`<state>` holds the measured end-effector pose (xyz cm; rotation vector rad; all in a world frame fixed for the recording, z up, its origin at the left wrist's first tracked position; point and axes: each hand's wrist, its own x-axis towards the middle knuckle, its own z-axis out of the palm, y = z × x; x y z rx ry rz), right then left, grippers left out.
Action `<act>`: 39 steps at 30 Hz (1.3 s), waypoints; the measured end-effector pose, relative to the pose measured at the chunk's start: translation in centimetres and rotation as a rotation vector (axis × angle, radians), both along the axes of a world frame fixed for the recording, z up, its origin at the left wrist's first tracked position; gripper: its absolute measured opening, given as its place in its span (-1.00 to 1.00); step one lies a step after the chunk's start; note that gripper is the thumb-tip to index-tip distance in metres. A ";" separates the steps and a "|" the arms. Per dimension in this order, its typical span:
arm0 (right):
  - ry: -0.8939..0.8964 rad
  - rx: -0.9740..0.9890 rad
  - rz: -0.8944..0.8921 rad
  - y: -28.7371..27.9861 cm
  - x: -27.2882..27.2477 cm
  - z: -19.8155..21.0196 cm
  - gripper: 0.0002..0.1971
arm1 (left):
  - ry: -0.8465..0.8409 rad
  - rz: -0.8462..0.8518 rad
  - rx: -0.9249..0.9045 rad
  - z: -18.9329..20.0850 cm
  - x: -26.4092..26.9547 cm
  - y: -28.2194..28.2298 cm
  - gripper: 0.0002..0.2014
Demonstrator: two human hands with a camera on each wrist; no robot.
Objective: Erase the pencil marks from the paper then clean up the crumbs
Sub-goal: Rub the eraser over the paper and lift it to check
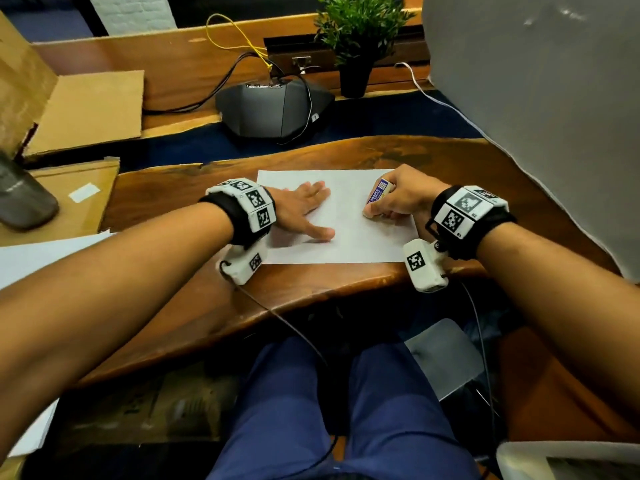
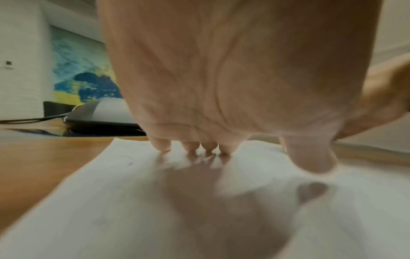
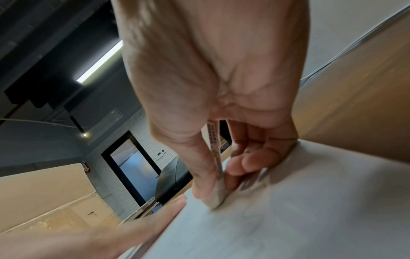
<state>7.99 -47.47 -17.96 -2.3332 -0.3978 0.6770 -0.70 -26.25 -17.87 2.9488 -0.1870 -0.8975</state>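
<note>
Blue-trousered knees (image 1: 332, 410) fill the lower centre of the frame. Above them, the paper (image 1: 349, 237) lies on the wooden table (image 1: 166, 199). Left hand (image 1: 301, 209) presses it flat, fingers spread. Right hand (image 1: 398, 197) pinches the eraser (image 1: 377, 192), tip on the sheet. Speakerphone (image 1: 273, 109), plant (image 1: 356, 39) and cardboard (image 1: 86, 109) stand in the upper frame.

Matt white paper (image 1: 349, 237) lies on a glossy, polished wooden table (image 1: 311, 289); beside it, plain brown cardboard (image 1: 93, 109).
</note>
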 end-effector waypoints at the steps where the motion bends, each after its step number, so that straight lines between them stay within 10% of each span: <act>1: -0.004 -0.002 0.000 0.0 -0.1 0.1 -0.72 | -0.021 0.014 -0.014 0.1 0.3 -0.3 0.09; 15: -0.170 0.006 0.070 3.1 0.9 1.6 -0.72 | 0.032 0.065 0.030 0.4 2.0 -1.1 0.26; 19: 0.010 -0.062 0.378 2.6 -0.7 0.5 -0.74 | 0.036 0.053 0.040 0.0 2.2 -1.0 0.27; 24: -0.148 -0.018 0.135 2.3 2.1 1.6 -0.71 | 0.033 0.036 0.029 0.1 2.1 -1.0 0.27; 28: 0.104 -0.082 0.478 2.5 -0.5 1.2 -0.77 | 0.038 0.042 0.011 0.0 2.0 -0.6 0.27; 33: -0.146 -0.002 0.199 2.3 1.3 1.6 -0.74 | 0.042 0.038 -0.005 0.1 2.0 -0.6 0.28; 39: -0.071 -0.063 0.324 2.2 -0.6 1.1 -0.73 | 0.045 -0.016 -0.013 -0.1 1.5 -0.3 0.29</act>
